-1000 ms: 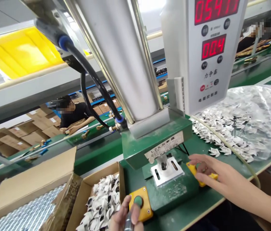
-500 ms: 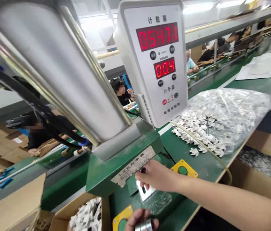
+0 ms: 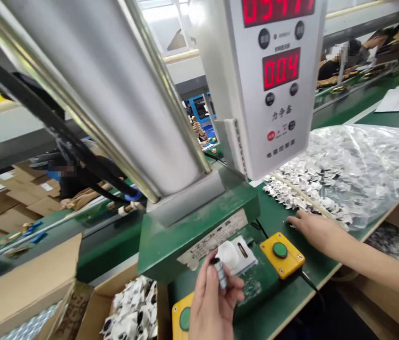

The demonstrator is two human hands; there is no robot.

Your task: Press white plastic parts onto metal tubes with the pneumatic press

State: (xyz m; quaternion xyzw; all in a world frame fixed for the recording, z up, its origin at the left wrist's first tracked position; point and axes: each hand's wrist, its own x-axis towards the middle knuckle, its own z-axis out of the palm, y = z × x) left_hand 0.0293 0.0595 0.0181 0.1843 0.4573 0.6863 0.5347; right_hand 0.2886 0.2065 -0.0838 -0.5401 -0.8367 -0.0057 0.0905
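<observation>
Metal cylinder (image 3: 220, 274), small, dark-tipped, pinched in L hand (image 3: 213, 307) just above front edge of press base; grip shut on it btwn thumb + fingers. Yellow push-button box (image 3: 182, 314) w/ green button right below that hand, not pressed as far as visible. Cardboard box (image 3: 89, 307) to its left, packed w/ white parts (image 3: 131, 307). R hand (image 3: 314, 231) resting on green tabletop (image 3: 323, 269), grip open + empty, fingertips just beside loose white parts (image 3: 301, 189). Second yellow button box (image 3: 282, 255) btwn the hands, no finger on it. Green press base (image 3: 199, 241) carries metal die plate (image 3: 245, 257) w/ white piece (image 3: 228, 255) on it, blurred, exact shape unclear. Progress by looks: large stock of white parts in box + clear plastic bag (image 3: 362, 160), so much left; amount done can't be told. Behind: aluminium air cylinder (image 3: 89, 94) w/ black hoses, controller panel (image 3: 273, 94) w/ red readouts, lower one approx 00.4. Far off: co-worker (image 3: 64, 177) at green line, stacked cartons (image 3: 18, 203).
</observation>
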